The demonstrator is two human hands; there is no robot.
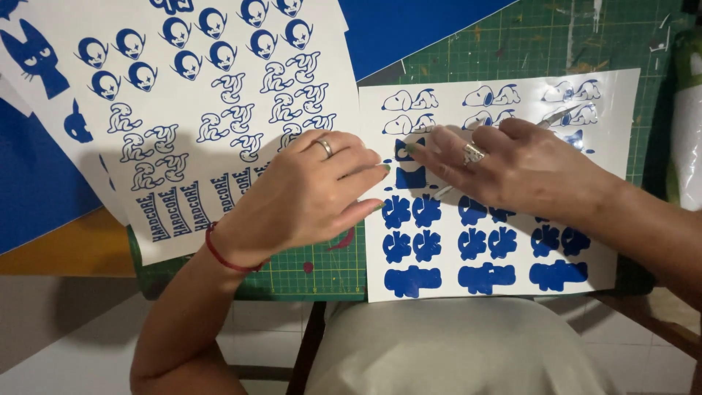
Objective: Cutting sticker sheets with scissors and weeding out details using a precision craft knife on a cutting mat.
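Note:
A white backing sheet with blue vinyl dog shapes lies on a green cutting mat. My left hand, with a ring and a red wrist cord, rests on the sheet's left edge, fingertips by a blue square piece. My right hand lies across the middle of the sheet and grips a thin metal tool. The tool's other end pokes out under the fingers near the blue piece. The upper shapes are peeled to white outlines; the lower rows are solid blue.
A larger white sheet of small blue figures and lettered strips overlaps the mat at left. Blue vinyl sheets lie at the top and far left. My lap and tiled floor are below the table edge.

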